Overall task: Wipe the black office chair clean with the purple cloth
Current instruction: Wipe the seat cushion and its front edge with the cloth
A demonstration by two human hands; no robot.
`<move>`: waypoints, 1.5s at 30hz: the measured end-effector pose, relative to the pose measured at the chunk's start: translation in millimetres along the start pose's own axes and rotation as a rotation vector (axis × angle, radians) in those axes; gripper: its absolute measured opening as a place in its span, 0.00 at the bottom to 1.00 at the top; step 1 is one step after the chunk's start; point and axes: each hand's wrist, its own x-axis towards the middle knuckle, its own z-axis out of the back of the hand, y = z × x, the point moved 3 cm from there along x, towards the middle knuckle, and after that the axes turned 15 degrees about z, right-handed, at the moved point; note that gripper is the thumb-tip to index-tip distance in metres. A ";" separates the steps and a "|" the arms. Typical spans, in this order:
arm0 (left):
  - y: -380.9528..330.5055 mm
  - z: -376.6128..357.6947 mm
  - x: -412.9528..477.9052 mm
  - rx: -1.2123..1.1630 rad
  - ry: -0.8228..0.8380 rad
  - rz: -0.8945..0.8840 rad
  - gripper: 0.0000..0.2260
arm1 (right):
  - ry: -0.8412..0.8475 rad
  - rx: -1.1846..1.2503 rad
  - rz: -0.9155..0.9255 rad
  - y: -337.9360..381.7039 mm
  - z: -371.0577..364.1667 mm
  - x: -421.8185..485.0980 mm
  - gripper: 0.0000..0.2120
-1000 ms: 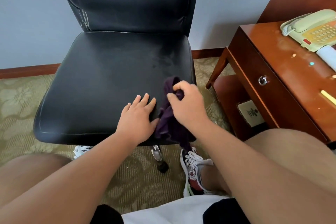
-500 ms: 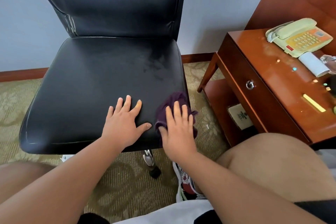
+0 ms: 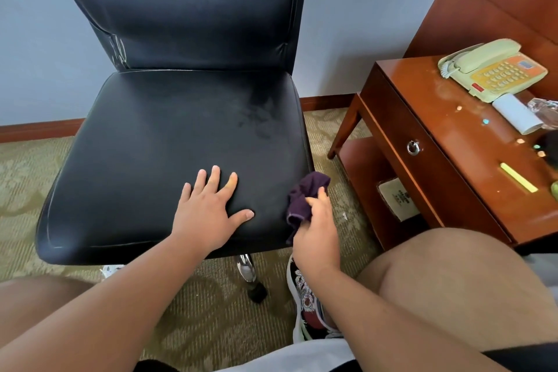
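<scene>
The black office chair (image 3: 157, 142) stands in front of me, its leather seat filling the middle of the view and its backrest rising behind. My left hand (image 3: 208, 214) lies flat on the seat's front part, fingers spread. My right hand (image 3: 317, 232) holds the bunched purple cloth (image 3: 305, 199) at the seat's front right corner, against the side edge. A duller smeared patch (image 3: 256, 118) shows on the right rear of the seat.
A wooden bedside table (image 3: 428, 142) stands to the right, bearing a telephone (image 3: 495, 69), a white roll (image 3: 517, 113) and a yellow strip (image 3: 519, 177). My knees and a patterned shoe (image 3: 305, 299) are below; a chrome chair leg (image 3: 249, 275) stands on patterned carpet.
My right hand with the cloth has slid off the seat top to the front right corner and side edge. My left hand has stayed pressed on the seat.
</scene>
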 end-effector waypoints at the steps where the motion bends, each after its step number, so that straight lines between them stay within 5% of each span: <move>1: -2.1 -0.7 -0.3 0.010 -0.011 0.006 0.39 | -0.001 -0.010 0.016 2.2 -2.8 -6.3 0.20; 8: -5.8 -4.0 2.6 0.039 -0.013 0.010 0.39 | 0.023 0.096 0.042 20.1 -21.0 -35.7 0.18; 21: -10.7 -5.5 3.1 0.081 -0.027 0.002 0.39 | 0.095 -0.067 0.030 21.0 -0.5 74.8 0.09; 28: -25.3 -3.3 9.1 0.119 -0.028 0.039 0.38 | 0.002 -0.231 0.017 10.2 -14.3 23.5 0.20; 36: -28.2 -1.1 10.1 0.125 -0.039 0.028 0.35 | 0.196 -0.204 0.157 37.3 -52.7 -24.5 0.17; 40: -26.5 0.4 9.6 0.098 -0.032 0.009 0.35 | 0.084 -0.187 0.147 35.6 -32.8 9.9 0.17; 45: -29.2 2.7 10.0 0.067 -0.026 0.007 0.37 | -0.047 -0.101 -0.049 15.3 0.6 67.8 0.30</move>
